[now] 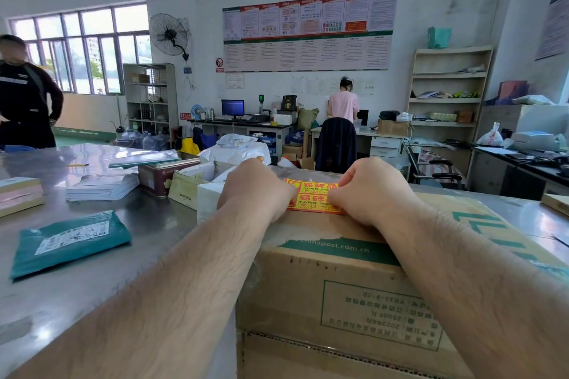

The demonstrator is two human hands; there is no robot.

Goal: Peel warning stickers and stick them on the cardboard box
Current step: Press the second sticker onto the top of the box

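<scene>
**Sticker sheet pinched at both ends over cardboard box**

Yellow-and-red sheet, two stickers one above the other, sits at the far end of the box top; can't tell if it's touching. Left hand is curled onto its left end and right hand pinches the right end. Box is on the steel surface, with a teal mailer bag well off to the left.

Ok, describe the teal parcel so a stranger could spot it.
Start at the steel table, left of the cardboard box. The teal parcel lies flat, nearest the camera. Unlike the pale booklets behind it, it is a soft bag with a white label.
</scene>
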